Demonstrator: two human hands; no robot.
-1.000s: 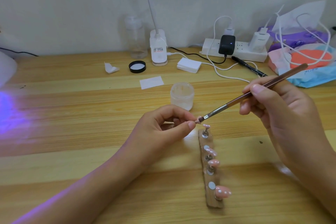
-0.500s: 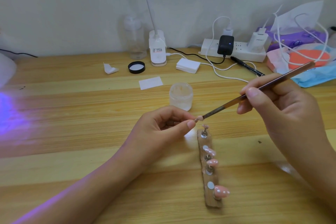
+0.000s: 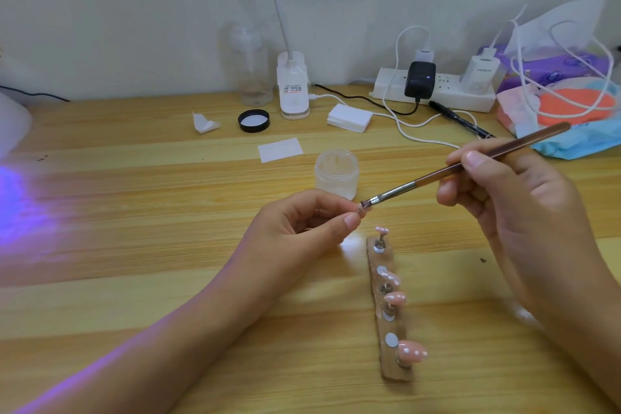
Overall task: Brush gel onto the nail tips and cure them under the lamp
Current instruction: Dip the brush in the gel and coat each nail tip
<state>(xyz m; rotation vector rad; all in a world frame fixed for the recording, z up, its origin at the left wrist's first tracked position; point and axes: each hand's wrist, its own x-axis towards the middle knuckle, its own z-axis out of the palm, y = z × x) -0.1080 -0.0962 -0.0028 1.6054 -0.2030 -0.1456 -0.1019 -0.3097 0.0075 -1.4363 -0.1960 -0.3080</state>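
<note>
On the wooden table (image 3: 134, 178), the left hand (image 3: 295, 232) pinches a small nail tip (image 3: 361, 211) between thumb and forefinger. The right hand (image 3: 504, 198) grips the brush (image 3: 447, 175) with closed fingers; its bristles touch the tip.

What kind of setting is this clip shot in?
Likely a home desk used for nail art: a wooden table against a wall, a wooden holder of pink nail tips, an open gel jar, and a cluttered power strip.
</note>
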